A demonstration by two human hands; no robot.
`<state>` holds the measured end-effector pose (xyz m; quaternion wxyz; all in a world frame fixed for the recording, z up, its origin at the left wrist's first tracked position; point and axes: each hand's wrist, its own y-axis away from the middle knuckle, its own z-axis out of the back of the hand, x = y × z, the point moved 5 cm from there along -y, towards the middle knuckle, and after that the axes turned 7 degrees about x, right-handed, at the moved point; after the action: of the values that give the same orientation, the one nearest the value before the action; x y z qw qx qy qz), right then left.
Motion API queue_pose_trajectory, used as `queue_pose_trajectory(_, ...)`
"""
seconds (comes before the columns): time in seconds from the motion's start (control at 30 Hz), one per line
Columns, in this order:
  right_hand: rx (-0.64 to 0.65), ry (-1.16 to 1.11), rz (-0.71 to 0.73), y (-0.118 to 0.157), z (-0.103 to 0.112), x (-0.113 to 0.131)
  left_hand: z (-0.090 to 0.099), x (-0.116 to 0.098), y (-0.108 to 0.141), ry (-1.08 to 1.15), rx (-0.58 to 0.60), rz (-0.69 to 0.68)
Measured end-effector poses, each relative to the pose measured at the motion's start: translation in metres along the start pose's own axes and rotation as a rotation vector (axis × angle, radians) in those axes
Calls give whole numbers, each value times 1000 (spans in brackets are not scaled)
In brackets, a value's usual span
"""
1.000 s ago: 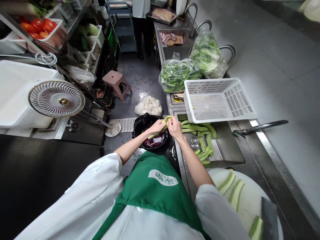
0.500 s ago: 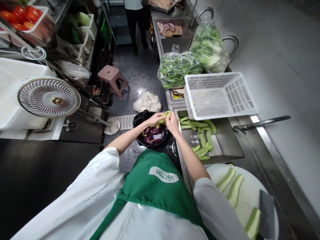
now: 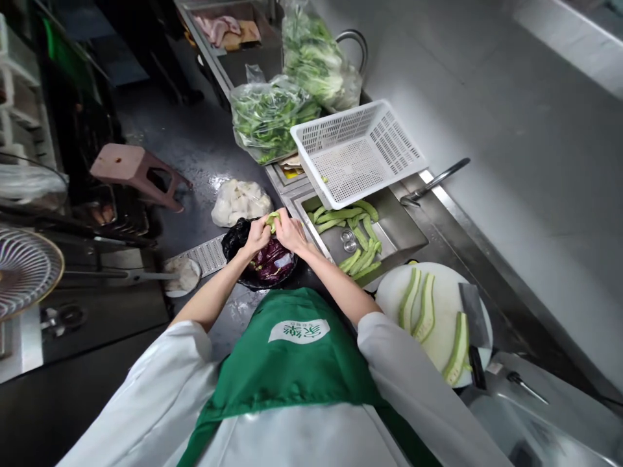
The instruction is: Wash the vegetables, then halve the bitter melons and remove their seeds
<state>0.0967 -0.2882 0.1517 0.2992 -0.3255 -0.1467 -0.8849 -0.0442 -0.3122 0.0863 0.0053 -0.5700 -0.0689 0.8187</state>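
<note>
My left hand (image 3: 257, 235) and my right hand (image 3: 289, 232) are closed and close together, gripping a pale green vegetable piece (image 3: 273, 220) between them. Its exact kind is partly hidden by my fingers. Below them stands a bin lined with a black bag (image 3: 237, 235), with dark purple scraps (image 3: 271, 263) inside. To the right, several long green gourd strips (image 3: 361, 261) lie in the steel sink (image 3: 402, 227). A round white cutting board (image 3: 440, 292) carries halved gourd pieces (image 3: 426, 305) and a cleaver (image 3: 474, 318).
A white perforated basket (image 3: 357, 162) rests across the sink's far side, beside the faucet (image 3: 435, 181). Bagged greens (image 3: 272, 120) and bagged lettuce (image 3: 318, 58) stand beyond. On the floor are a white plastic bag (image 3: 241, 202) and a pink stool (image 3: 139, 172). A person's legs (image 3: 156, 52) show behind.
My view has swung to the right, so the surroundings appear shifted left and tilted. Both hands still hold the pale green piece over the bin, now closer together.
</note>
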Motion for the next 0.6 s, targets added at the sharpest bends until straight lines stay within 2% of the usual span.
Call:
queue_pose_trajectory(0.13,-34,-19,-60,5,14,-12,-5,3,-8,107,245,120)
queue_pose_trajectory(0.2,-49,-38,-51,8,19,-17,-9,5,-8,168,387,219)
queue_pose_trajectory(0.27,-63,-57,-24,11,22,-20,-13,6,-8,212,476,294)
queue_pose_trajectory(0.37,-97,-76,7,13,22,-24,-17,5,-10,236,443,306)
queue_pose_trajectory(0.6,-163,-187,-55,4,15,-42,-25,2,-20,173,337,185)
